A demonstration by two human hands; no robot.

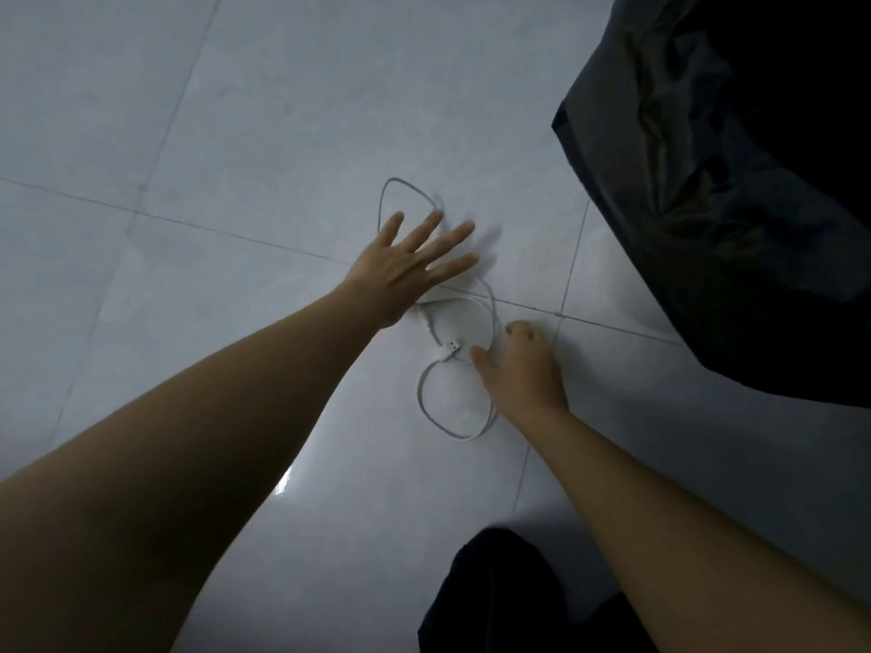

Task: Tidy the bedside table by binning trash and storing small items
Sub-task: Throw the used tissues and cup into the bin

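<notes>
A white USB cable (pixel 426 407) lies in loose loops on the pale tiled floor (pixel 212 134), its plug showing near the middle of the coil. My left hand (pixel 410 263) hovers over the far loop with fingers spread, holding nothing. My right hand (pixel 525 369) is low beside the near loop, thumb out towards the plug and fingers curled downward at the cable's right side. Whether those fingers grip the cable is hidden by the back of the hand.
Dark fabric, like bedding (pixel 735 181), hangs down at the upper right and reaches the floor. A dark clothed knee or leg (pixel 499 600) shows at the bottom centre. Grout lines cross the floor under the cable.
</notes>
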